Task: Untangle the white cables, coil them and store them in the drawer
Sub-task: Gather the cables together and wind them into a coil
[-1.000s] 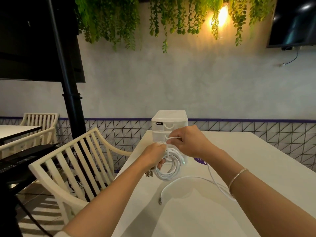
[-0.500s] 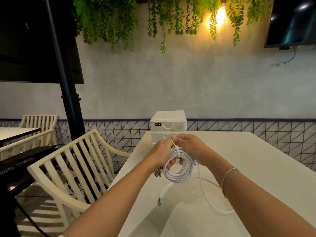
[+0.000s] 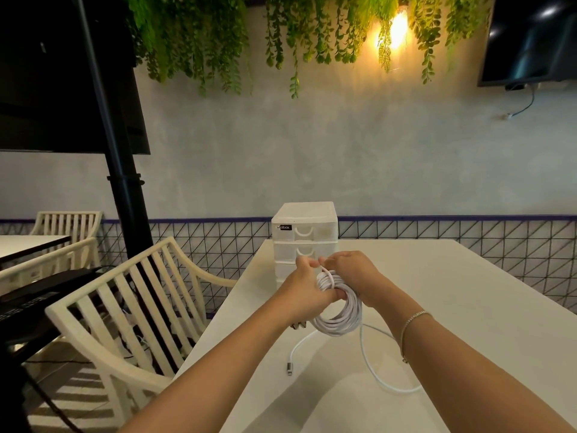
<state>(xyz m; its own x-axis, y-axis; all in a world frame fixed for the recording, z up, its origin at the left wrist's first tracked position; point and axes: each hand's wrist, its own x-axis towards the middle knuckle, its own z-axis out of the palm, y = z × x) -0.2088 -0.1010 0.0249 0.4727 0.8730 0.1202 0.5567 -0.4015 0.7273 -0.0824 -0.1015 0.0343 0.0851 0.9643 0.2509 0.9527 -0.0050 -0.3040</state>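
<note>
A coil of white cable (image 3: 338,317) hangs above the white table (image 3: 452,307), held between both hands. My left hand (image 3: 304,290) grips the coil's top from the left, fingers curled through the loops. My right hand (image 3: 352,271) pinches a strand of the cable at the coil's top. A loose tail (image 3: 379,375) runs from the coil down onto the table and curves right. Another end with a metal plug (image 3: 289,368) lies on the table below the coil. The white plastic drawer unit (image 3: 305,232) stands just behind my hands, its drawers closed.
A cream slatted chair (image 3: 125,307) stands at the table's left side. A black pole (image 3: 125,195) with a dark screen rises behind it. A second table and chairs (image 3: 46,242) sit at far left. A wire mesh fence (image 3: 468,242) runs along the wall.
The coil has grown as more cable was wound on. The loose tail on the table has shortened and both hands have shifted slightly toward me.
</note>
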